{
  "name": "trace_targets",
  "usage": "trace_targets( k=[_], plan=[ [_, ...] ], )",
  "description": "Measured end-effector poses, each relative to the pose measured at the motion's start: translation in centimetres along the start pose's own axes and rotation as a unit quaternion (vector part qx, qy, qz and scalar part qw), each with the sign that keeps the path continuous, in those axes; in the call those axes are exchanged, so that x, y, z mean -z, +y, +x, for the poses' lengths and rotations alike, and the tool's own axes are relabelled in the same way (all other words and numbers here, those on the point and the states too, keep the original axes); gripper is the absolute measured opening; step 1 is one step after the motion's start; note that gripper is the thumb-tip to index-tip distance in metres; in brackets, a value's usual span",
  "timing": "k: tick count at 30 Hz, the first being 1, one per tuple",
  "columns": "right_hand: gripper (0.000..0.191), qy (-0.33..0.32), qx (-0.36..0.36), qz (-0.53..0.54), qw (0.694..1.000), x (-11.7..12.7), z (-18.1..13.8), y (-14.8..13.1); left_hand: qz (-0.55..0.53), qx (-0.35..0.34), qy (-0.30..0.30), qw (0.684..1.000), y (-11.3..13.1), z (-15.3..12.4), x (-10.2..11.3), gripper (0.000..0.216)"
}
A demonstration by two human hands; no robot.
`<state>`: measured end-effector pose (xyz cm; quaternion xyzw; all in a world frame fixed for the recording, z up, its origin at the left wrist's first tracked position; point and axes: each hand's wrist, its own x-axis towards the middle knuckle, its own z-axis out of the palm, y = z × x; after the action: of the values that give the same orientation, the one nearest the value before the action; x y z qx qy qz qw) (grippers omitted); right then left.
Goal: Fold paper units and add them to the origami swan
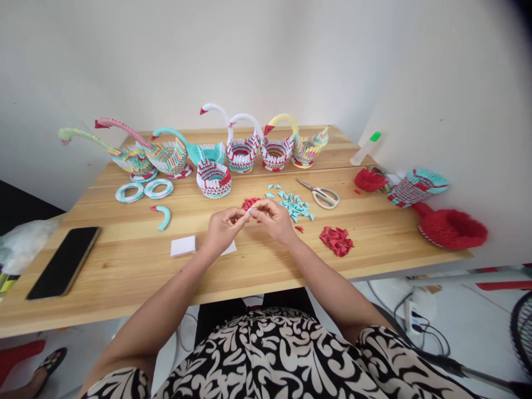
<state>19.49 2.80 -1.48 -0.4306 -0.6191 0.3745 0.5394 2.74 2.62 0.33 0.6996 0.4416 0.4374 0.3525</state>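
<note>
My left hand (223, 226) and my right hand (273, 221) meet over the middle of the table, fingertips pinched on a small white piece of paper (248, 213). Fingers cover most of its shape. Just behind them is a pile of red folded paper pieces (250, 203). Turquoise folded paper pieces (296, 205) lie scattered beyond my right hand, and another red heap (336, 241) is farther right. A stack of white paper slips (183, 245) rests left of my left wrist; more white paper (230, 248) shows partly behind that forearm.
Several folded-paper swans, one a white-necked swan (243, 149), line the table's back. Scissors (325, 195) lie right of the turquoise pieces. Two paper rings (129, 192) and a curved turquoise neck (164, 217) are left. A phone (64, 263) lies near the left edge, a red paper basket (453, 227) at right.
</note>
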Motion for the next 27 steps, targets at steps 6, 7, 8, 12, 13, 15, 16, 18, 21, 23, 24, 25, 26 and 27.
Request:
trace_targets(
  k=[6,7,8,12,13,15,16,18,21,23,24,25,26,27],
  plan=[
    [0.020,-0.001,0.000,-0.004,1.000,-0.03,-0.01,0.04,-0.001,0.001,0.004,1.000,0.04,0.06,0.03,0.024],
    [0.020,-0.002,0.002,-0.004,1.000,-0.02,-0.01,0.02,0.002,0.000,0.005,1.000,0.03,0.06,0.03,0.024],
    [0.019,-0.004,0.003,-0.004,1.000,-0.02,0.00,-0.01,0.006,0.000,0.005,1.000,0.01,0.05,0.03,0.024],
    [0.018,-0.008,0.006,-0.006,1.000,0.03,0.00,-0.07,0.017,-0.006,-0.001,1.000,-0.14,0.06,0.12,0.023],
    [0.018,-0.008,0.006,-0.009,1.000,0.07,0.00,-0.08,0.019,-0.007,-0.003,1.000,-0.21,0.07,0.17,0.022],
    [0.020,-0.009,0.014,-0.024,1.000,0.20,0.03,-0.11,0.030,-0.011,-0.010,0.999,-0.37,0.11,0.27,0.022],
    [0.019,-0.011,0.026,-0.039,0.999,0.29,0.05,-0.14,0.043,-0.014,-0.014,0.999,-0.45,0.11,0.30,0.022],
    [0.017,-0.019,0.075,-0.083,0.994,0.48,0.09,-0.24,0.079,-0.028,-0.018,0.996,-0.60,0.10,0.28,0.022],
    [0.016,-0.023,0.152,-0.149,0.977,0.65,0.07,-0.41,0.111,-0.046,-0.010,0.993,-0.65,-0.01,-0.02,0.023],
    [0.017,-0.015,0.166,-0.165,0.972,0.60,-0.02,-0.42,0.087,-0.044,-0.010,0.995,-0.58,-0.08,-0.28,0.023],
    [0.018,-0.011,0.163,-0.166,0.973,0.54,-0.07,-0.39,0.068,-0.039,-0.016,0.997,-0.52,-0.10,-0.39,0.023],
    [0.019,-0.009,0.158,-0.163,0.974,0.45,-0.12,-0.33,0.051,-0.033,-0.026,0.998,-0.46,-0.12,-0.47,0.024],
    [0.019,-0.008,0.151,-0.157,0.976,0.35,-0.17,-0.27,0.042,-0.028,-0.036,0.998,-0.39,-0.12,-0.51,0.025],
    [0.020,-0.007,0.143,-0.148,0.979,0.25,-0.20,-0.20,0.044,-0.026,-0.044,0.998,-0.33,-0.13,-0.51,0.027]
  ],
)
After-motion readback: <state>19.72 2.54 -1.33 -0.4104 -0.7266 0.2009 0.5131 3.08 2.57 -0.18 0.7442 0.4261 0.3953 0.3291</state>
